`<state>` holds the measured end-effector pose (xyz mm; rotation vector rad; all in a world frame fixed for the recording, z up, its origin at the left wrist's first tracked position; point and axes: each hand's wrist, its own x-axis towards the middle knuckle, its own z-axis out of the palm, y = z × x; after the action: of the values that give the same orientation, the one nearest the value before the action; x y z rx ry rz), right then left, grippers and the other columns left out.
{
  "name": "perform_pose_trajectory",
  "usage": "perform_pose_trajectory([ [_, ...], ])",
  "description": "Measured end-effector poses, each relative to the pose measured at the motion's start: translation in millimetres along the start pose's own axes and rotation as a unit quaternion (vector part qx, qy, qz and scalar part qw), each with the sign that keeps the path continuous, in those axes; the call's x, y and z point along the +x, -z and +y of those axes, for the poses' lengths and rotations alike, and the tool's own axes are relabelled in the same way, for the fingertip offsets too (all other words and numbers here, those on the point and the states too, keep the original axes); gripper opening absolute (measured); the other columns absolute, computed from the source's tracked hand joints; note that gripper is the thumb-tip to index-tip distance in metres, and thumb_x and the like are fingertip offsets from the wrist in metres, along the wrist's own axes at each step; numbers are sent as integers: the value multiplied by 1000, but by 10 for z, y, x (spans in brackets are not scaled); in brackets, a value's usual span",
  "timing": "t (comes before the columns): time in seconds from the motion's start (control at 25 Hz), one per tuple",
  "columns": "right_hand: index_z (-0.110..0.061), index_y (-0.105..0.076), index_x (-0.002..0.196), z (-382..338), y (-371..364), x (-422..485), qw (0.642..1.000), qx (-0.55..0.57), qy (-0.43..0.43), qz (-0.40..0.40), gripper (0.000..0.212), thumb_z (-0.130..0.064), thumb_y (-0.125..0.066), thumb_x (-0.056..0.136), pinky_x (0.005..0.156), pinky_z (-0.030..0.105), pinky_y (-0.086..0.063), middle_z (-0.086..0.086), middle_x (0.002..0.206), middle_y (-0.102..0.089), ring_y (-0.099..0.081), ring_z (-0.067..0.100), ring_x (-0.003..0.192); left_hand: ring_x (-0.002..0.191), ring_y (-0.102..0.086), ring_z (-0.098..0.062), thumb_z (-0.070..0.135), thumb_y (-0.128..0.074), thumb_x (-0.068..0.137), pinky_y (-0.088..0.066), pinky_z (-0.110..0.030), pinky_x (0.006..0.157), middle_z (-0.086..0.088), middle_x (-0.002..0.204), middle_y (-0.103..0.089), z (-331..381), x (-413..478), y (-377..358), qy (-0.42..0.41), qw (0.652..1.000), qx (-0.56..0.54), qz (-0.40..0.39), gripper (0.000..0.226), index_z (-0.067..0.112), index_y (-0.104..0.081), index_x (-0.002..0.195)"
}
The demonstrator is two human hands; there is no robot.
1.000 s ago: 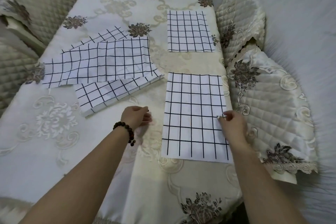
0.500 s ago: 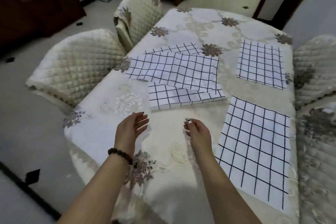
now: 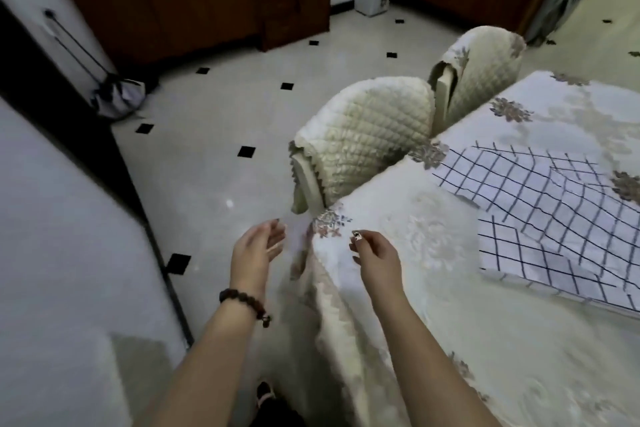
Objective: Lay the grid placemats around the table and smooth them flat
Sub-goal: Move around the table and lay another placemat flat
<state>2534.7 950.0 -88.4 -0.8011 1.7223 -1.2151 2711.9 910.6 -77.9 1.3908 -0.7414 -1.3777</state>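
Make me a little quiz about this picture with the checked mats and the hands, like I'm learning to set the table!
1. True or false: the left hand is holding one of the grid placemats.
2. Which wrist wears the bead bracelet? A) left B) right C) both
3. Count: how many quilted chairs show beside the table?

Key:
1. False. It and the right hand both hold nothing.
2. A.
3. Two.
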Motion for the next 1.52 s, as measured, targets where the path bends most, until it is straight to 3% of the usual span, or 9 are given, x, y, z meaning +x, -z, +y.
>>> perform_pose_trajectory([
  [0.12,-17,-66,89,-192,-832,136,998,-31,12,-52,12,-19,-54,88,67,22,-54,9,89,-70,-65,22,82,106,-64,-25,19,-43,98,-50,-39,96,-15,108,-68,154,501,515,7,999,9,37,25,8,-65,103],
  [0.16,-17,-67,91,-272,-1101,191,997,-39,17,-64,13,-21,-55,87,65,22,-54,10,90,-70,-65,22,82,106,-64,-25,18,-44,98,-50,-39,96,-15,109,-68,215,682,662,8,999,4,50,25,8,-65,104],
  [0.32,-27,-67,93,-445,-1759,512,994,-48,24,-94,21,-35,-55,78,91,45,-52,-1,97,-70,-65,18,99,107,-64,-25,18,-44,97,-51,-40,94,-15,110,-68,445,1222,1030,6,997,-1,78,23,12,-66,100],
  [0.56,-28,-64,87,-728,-2443,1203,996,-32,6,-86,10,-21,-57,85,93,49,-51,0,91,-68,-65,24,97,106,-65,-23,20,-45,96,-52,-39,92,-10,107,-69,731,2056,1340,7,996,-4,93,22,18,-67,94],
  [0.76,-30,-64,86,-1007,-3096,2070,996,-9,21,-88,11,-25,-54,83,91,49,-52,-1,93,-68,-65,23,97,103,-66,-19,21,-47,95,-53,-37,90,-8,105,-70,1062,3084,1303,-12,996,0,92,23,13,-68,101],
  [0.96,-19,-64,93,-1525,-3560,3299,998,34,3,-58,13,-20,-53,88,90,48,-53,-2,86,-66,-66,28,97,101,-66,-19,21,-50,93,-53,-34,85,-6,98,-71,1585,4419,833,-35,997,37,57,20,15,-69,94],
  [1.16,-13,-63,97,-2075,-3456,4324,997,74,3,26,14,-16,-51,89,90,43,-53,2,90,-65,-66,23,94,98,-67,-21,19,-51,93,-54,-34,86,-6,94,-71,2138,5467,18,-44,997,58,-15,19,14,-69,94],
  [1.52,-12,-63,97,-2173,-2840,5463,971,114,-41,208,14,-14,-51,90,85,36,-53,5,94,-66,-66,16,87,103,-66,-18,24,-49,96,-53,-36,90,-7,105,-72,2149,6498,-1713,-6,957,141,-254,23,13,-69,101],
])
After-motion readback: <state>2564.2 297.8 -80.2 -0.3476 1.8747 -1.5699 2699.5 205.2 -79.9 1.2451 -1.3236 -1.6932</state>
